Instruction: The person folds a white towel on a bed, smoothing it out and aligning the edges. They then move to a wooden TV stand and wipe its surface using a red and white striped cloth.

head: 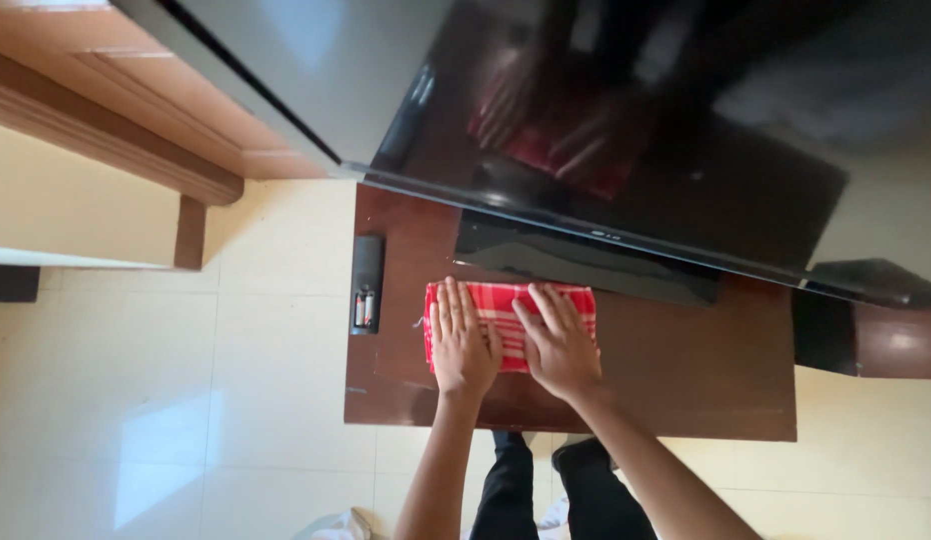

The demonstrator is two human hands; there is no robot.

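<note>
A folded red cloth with pale stripes (511, 320) is being pressed flat on the dark brown table (686, 390), just in front of the black stand (586, 265) of the large television (626, 130). The left hand (462, 345) is being laid open on the left part of the cloth, fingers spread, and nothing is being grasped by it. The right hand (559, 345) is being laid open on the right part, also flat and not clenched.

A risk is being judged here: if the cloth is being pushed too far forward, the stand could be knocked and the screen shaken. The remote control (367, 283), lying near the left table edge with its battery cover off, could be swept to the tiled floor (186, 420) by a wide stroke.

A small pale mark is being seen on the lower frame of the television, too small to tell. No package or sign is being shown.
</note>
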